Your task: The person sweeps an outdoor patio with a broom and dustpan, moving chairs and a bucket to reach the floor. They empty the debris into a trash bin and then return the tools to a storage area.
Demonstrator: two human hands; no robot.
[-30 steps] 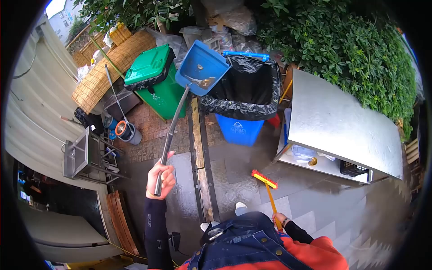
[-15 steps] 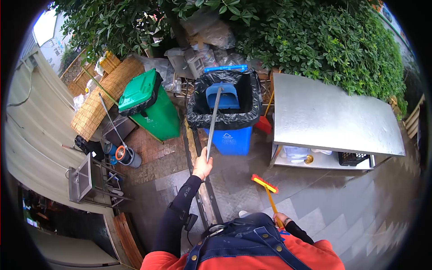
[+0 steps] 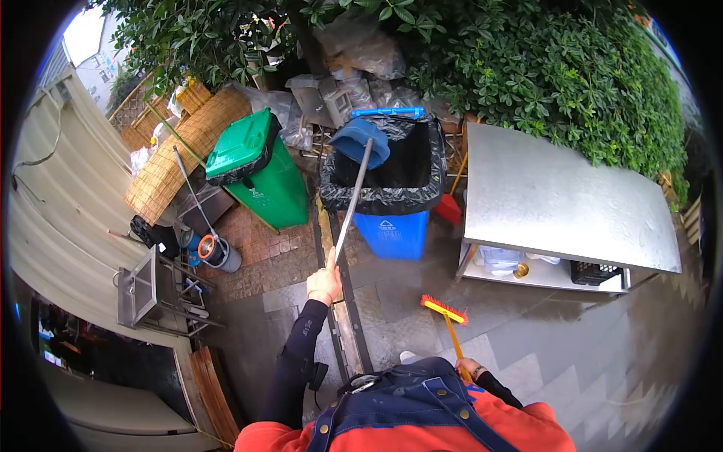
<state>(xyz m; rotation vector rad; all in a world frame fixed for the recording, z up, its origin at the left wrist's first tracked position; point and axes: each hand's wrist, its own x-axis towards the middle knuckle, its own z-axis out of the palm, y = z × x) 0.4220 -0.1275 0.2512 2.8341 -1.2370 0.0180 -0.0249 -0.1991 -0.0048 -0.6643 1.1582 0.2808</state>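
My left hand [image 3: 324,285], arm stretched forward, is closed around the grey pole of a long-handled blue dustpan [image 3: 360,134]. The pan is tilted over the left back part of a blue wheelie bin [image 3: 390,235] lined with a black bag [image 3: 384,202]. Low by my right side, my right hand [image 3: 467,367] grips the yellow handle of a floor brush [image 3: 444,309]. Its yellow head with red bristles is near the wet paving in front of me.
A green lidded bin [image 3: 273,181] stands left of the blue one. To the right is a metal table [image 3: 557,203] with a black crate [image 3: 595,271] underneath. A mop bucket [image 3: 226,260] and a metal sink [image 3: 139,290] stand at left. A red dustpan [image 3: 449,209] leans behind the blue bin.
The blue dustpan has swung left and tipped over within the bin's opening, and my left hand has shifted slightly left. My right hand and the brush stay nearly in place.
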